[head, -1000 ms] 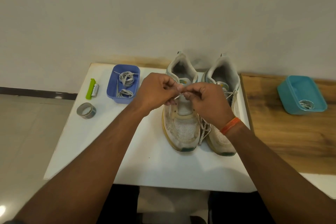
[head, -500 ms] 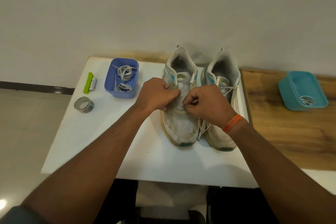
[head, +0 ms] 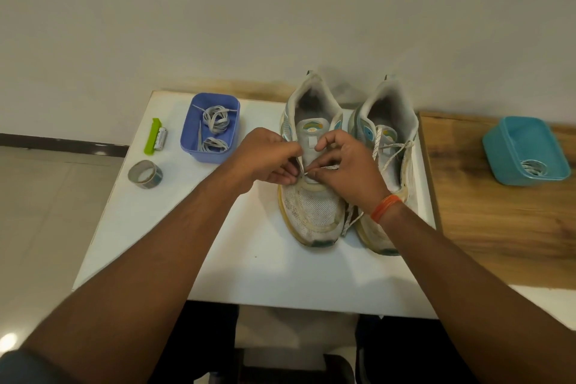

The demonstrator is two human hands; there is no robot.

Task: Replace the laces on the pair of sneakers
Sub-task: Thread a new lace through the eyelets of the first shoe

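Pinching lace [head: 322, 168] tip across left sneaker [head: 311, 196]: your right hand [head: 346, 165] holds it, pointing toward left hand [head: 268, 159], whose fingers grip eyelet edge.

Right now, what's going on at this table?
A person is lacing the left sneaker: both hands, left hand and right hand, pinch a white lace near its lowest eyelets. The right sneaker beside it carries a loose lace. A blue tub holds grey laces; a teal tub sits on the wooden top.
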